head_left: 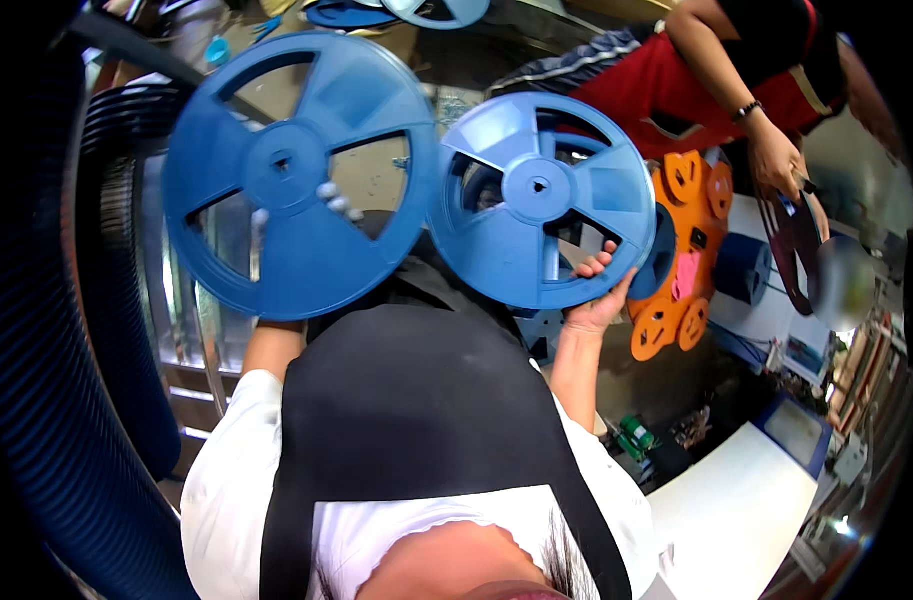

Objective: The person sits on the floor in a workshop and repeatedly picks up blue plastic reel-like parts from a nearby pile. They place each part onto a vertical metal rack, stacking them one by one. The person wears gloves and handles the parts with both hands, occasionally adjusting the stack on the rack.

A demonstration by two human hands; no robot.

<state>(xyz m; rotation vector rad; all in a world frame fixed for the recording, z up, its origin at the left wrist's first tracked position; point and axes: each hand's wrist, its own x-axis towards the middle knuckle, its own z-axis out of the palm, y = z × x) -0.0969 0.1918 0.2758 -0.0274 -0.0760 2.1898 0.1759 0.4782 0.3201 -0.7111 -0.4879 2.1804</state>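
Observation:
Two blue plastic reels with wide cut-outs are held up side by side in front of me. The larger left reel is turned flat toward me. My left forearm goes up behind its lower rim; pale fingertips of my left hand show through the cut-outs, closed on it, and the rest of the hand is hidden. The smaller right reel shows a further blue layer behind its openings. My right hand grips its lower right rim, fingers coming through a cut-out. The two rims meet or overlap in the middle.
Tall stacks of dark blue reels rise at the left. At right stand an orange fixture, another blue reel and a white tabletop. A person in a red apron handles a dark curved piece.

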